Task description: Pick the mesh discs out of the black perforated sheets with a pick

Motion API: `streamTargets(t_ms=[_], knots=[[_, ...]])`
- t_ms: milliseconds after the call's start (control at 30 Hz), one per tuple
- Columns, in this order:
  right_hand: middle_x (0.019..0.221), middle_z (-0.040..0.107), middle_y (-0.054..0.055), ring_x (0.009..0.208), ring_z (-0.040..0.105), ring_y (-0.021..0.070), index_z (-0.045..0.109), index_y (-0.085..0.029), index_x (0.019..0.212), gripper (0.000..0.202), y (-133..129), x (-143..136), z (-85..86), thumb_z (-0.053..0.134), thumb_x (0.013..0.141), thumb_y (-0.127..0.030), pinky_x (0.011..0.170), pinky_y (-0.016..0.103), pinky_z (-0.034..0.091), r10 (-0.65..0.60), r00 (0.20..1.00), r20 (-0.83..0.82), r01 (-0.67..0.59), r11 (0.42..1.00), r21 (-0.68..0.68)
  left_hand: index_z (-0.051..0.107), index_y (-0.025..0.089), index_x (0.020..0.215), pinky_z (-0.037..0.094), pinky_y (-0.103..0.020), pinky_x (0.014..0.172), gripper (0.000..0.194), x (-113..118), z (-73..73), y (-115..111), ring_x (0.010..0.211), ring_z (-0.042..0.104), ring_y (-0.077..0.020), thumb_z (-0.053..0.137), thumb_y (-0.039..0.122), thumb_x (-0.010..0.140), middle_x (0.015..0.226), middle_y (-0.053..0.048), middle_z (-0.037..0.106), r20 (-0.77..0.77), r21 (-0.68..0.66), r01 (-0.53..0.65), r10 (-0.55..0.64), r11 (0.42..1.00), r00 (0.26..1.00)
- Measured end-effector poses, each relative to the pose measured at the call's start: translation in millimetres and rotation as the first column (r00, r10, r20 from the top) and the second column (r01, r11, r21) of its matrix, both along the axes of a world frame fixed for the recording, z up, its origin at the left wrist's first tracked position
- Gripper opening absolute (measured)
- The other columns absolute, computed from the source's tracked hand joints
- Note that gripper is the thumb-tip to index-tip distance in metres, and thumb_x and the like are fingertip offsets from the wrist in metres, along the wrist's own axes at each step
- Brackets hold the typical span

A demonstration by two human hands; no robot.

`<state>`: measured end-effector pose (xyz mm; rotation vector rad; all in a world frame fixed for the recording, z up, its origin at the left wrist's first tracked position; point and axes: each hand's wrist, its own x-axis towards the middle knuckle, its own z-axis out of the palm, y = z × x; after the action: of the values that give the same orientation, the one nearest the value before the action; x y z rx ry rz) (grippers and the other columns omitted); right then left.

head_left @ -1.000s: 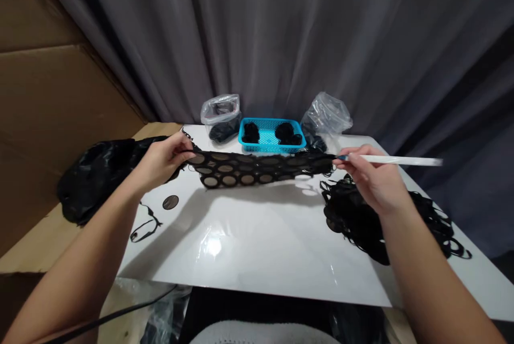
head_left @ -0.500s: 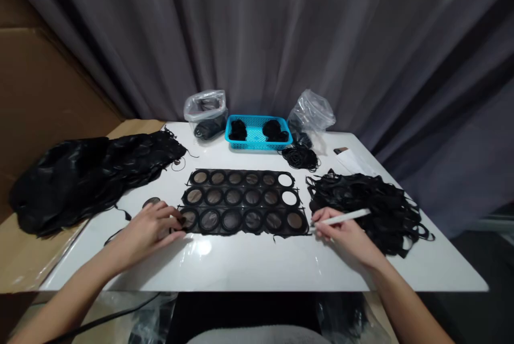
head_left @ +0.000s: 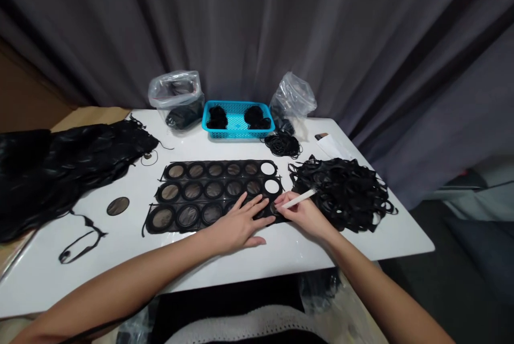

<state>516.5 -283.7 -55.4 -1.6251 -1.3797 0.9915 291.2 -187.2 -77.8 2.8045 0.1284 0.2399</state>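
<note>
Left hand [head_left: 240, 222] on black sheet [head_left: 219, 199]; right hand [head_left: 304, 214]: pen [head_left: 300, 198], any print illegible

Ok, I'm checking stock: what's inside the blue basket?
The blue basket holds black stringy bundles at both ends, its perforated floor showing between; anything beneath the bundles is hidden.

My left hand [head_left: 241, 225] lay palm down, its fingers [head_left: 257, 207] fanned from one to three o'clock, the left forearm [head_left: 160, 265] slanting in from eight. Near its fingertips, toward three, my right hand [head_left: 305, 215] was curled in a pinch, the right forearm [head_left: 369, 274] pointing to ten.
</note>
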Motion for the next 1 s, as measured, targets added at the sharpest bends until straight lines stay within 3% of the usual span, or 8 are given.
streamTargets(t_ms=[400,533,633,700,767,833,900,1000], knots=[[0.101,0.065,0.007,0.097,0.064,0.0212,0.053,-0.02,0.07,0.018,-3,2,4.7,0.063,0.084,-0.024,0.089,0.037,0.05,0.04,0.999,0.013,-0.041,0.998,0.049,0.043,0.029,0.15,0.013,-0.063,0.119,0.06,-1,-2.2,-1,0.151,0.019,-0.0367,0.059,0.048,0.096,0.163,-0.017,0.025,-0.025,0.01,0.0,0.0,1.0,1.0],[0.102,0.065,0.007,0.097,0.062,0.022,0.053,-0.022,0.074,0.017,-10,-8,8.7,0.055,0.091,-0.021,0.087,0.038,0.049,0.099,0.966,0.239,-0.131,0.984,0.124,0.043,0.031,0.15,0.014,-0.062,0.12,0.061,-2,-3.8,-2,0.152,0.017,-0.0371,0.061,0.047,0.094,0.165,-0.015,0.018,0.007,-0.016,-0.009,0.009,1.0,1.0],[0.103,0.067,0.009,0.1,0.06,0.0257,0.059,-0.023,0.085,0.015,-13,-10,8.0,0.049,0.094,-0.016,0.089,0.041,0.046,0.146,0.864,0.482,-0.238,0.962,0.136,0.043,0.031,0.15,0.014,-0.061,0.12,0.061,-2,-4.0,-2,0.152,0.017,-0.0378,0.061,0.047,0.094,0.165,-0.015,0.017,0.007,-0.023,-0.013,0.013,1.0,1.0],[0.099,0.068,0.011,0.097,0.06,0.0283,0.061,-0.023,0.089,0.016,-9,-1,7.0,0.047,0.094,-0.015,0.089,0.043,0.045,0.051,0.798,0.601,-0.182,0.97,0.159,0.046,0.031,0.148,0.014,-0.061,0.12,0.058,-1,-3.6,-3,0.151,0.017,-0.0379,0.061,0.047,0.095,0.165,-0.014,0.018,0.008,-0.024,-0.017,0.017,1.0,1.0],[0.095,0.068,0.013,0.093,0.06,0.0295,0.061,-0.022,0.09,0.017,-2,15,8.0,0.045,0.095,-0.018,0.088,0.044,0.044,-0.161,0.747,0.645,-0.008,0.968,0.251,0.049,0.03,0.146,0.014,-0.06,0.12,0.056,0,-2.2,-4,0.151,0.018,-0.0385,0.061,0.048,0.095,0.165,-0.014,0.019,0.01,-0.024,-0.026,0.026,0.999,1.0],[0.097,0.069,0.013,0.092,0.06,0.0292,0.06,-0.022,0.091,0.018,7,29,11.7,0.044,0.097,-0.024,0.087,0.042,0.044,-0.357,0.725,0.589,0.171,0.922,0.348,0.05,0.03,0.146,0.014,-0.06,0.12,0.057,-1,0.6,-5,0.151,0.018,-0.0394,0.061,0.051,0.094,0.165,-0.014,0.019,0.008,-0.018,-0.024,0.025,1.0,1.0],[0.101,0.07,0.01,0.093,0.062,0.0276,0.061,-0.024,0.093,0.019,15,32,16.1,0.045,0.098,-0.031,0.086,0.039,0.045,-0.373,0.793,0.482,0.224,0.914,0.339,0.047,0.03,0.148,0.014,-0.06,0.12,0.062,-8,4.2,-5,0.151,0.018,-0.039,0.061,0.054,0.093,0.165,-0.014,0.019,0.009,-0.004,-0.014,0.014,1.0,1.0],[0.099,0.071,0.006,0.095,0.064,0.0242,0.063,-0.025,0.092,0.02,21,14,18.7,0.047,0.098,-0.036,0.087,0.035,0.046,-0.157,0.946,0.283,0.101,0.974,0.201,0.04,0.028,0.152,0.013,-0.057,0.121,0.069,-25,8.9,-3,0.151,0.021,-0.0373,0.063,0.054,0.092,0.164,-0.016,0.022,0.002,0.021,-0.029,0.029,0.999,1.0]])
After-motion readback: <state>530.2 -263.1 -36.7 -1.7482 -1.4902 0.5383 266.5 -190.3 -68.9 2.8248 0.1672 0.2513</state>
